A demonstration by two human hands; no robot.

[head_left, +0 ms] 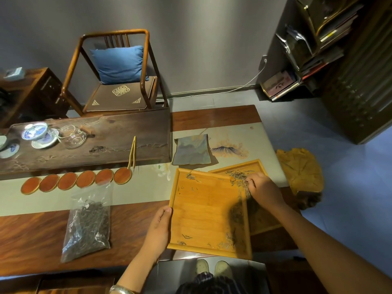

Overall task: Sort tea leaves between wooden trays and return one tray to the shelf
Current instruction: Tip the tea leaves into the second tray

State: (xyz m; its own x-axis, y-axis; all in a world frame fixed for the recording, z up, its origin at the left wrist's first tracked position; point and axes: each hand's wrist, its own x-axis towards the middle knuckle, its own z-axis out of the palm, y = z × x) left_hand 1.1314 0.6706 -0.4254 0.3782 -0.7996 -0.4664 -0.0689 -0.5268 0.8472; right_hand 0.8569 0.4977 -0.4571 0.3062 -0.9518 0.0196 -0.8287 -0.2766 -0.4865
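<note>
Head view, looking down at tabletop [131, 228]. Your left hand [158, 229] grips the near tray [206, 211] by its left rim, tilting it w/ right edge over the far tray [244, 167]. Your right hand [262, 188] is curled, fingers raking tea leaves [238, 178] at the shared edge; whether it pinches any, can't tell. Risk: tilt too steep or a hard sweep, and leaves spill past the far tray onto the runner. Shelf [307, 49] stands well apart, upper right.

L hand [159, 228] grips near tray [209, 213]; R hand [263, 188] on tea leaves [238, 179], far tray [250, 165].
</note>
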